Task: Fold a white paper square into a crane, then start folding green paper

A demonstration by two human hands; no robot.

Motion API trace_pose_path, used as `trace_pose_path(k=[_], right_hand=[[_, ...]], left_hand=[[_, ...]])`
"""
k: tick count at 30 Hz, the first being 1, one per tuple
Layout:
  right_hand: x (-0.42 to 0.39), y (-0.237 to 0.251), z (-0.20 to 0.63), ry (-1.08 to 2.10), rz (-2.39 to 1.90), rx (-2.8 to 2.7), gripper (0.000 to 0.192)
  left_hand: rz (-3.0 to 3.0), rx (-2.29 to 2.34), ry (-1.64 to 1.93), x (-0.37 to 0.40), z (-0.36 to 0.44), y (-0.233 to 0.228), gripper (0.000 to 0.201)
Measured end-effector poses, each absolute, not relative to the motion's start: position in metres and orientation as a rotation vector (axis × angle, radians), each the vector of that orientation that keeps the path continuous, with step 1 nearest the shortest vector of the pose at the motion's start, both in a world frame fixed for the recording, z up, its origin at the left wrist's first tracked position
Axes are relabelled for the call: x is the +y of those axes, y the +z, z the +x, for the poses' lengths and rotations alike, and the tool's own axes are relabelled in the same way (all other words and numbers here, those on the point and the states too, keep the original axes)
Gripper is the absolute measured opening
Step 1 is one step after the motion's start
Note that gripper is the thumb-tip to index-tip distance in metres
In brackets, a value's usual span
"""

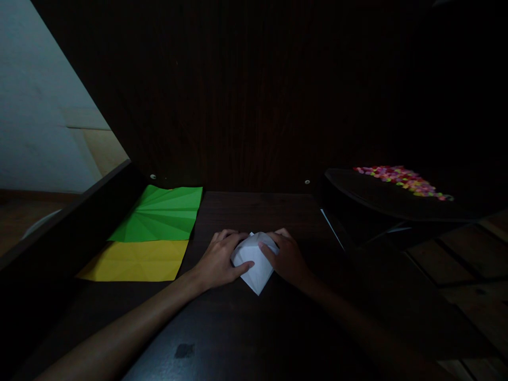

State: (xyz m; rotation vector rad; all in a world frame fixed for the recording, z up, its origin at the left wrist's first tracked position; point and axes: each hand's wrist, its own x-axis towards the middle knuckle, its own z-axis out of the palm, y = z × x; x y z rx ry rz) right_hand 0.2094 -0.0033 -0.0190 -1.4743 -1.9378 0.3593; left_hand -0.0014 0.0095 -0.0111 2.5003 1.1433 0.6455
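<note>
A folded sheet of white paper (pixel 259 272) lies low over the dark table in the middle of the head view, its pointed corner toward me and its top edge bulging. My left hand (pixel 222 257) grips its left side, with the thumb on top near the middle and the fingers along the far left edge. On the other side, my right hand (pixel 289 256) holds the right edge, its thumb pressed on the upper face. Parts of the far fingers are hidden behind the paper.
Creased green paper (pixel 159 214) overlaps a creased yellow sheet (pixel 137 260) at the left. A raised wooden side board (pixel 67 222) runs beside them, and a tall dark panel (pixel 238 95) stands behind. Small colourful pieces (pixel 405 180) lie on a dark shelf at the right.
</note>
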Motion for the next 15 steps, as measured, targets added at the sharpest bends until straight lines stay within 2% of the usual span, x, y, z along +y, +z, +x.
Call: trace_pose_path(k=[4, 15], right_hand=[[-0.0013, -0.0178, 0.2092, 0.343, -1.488, -1.947, 0.009], [0.0025, -0.0194, 0.2083, 0.379, -1.541, -1.894, 0.008]], left_hand=[[2.433, 1.170, 0.701, 0.0088, -0.0019, -0.0136, 0.085], [2.509, 1.132, 0.692, 0.0095, -0.0015, -0.0132, 0.084]])
